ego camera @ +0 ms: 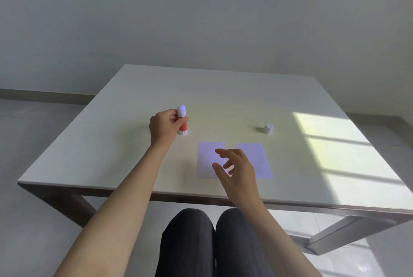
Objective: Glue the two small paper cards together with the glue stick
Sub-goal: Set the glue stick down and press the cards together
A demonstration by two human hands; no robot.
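Two small white paper cards lie flat side by side near the table's front edge, the left card [206,159] and the right card [257,158], with a narrow gap between them. My left hand [165,128] grips a red-and-white glue stick [182,120] that stands upright on the table, uncapped, its white glue tip showing. The stick's white cap [267,128] stands apart at the right. My right hand [237,170] hovers over the cards with fingers spread, covering part of both and holding nothing.
The white table [134,165] has its front edge close to my knees. A bright patch of sunlight with window shadows falls on the table's right side [335,153]. A plain wall stands behind.
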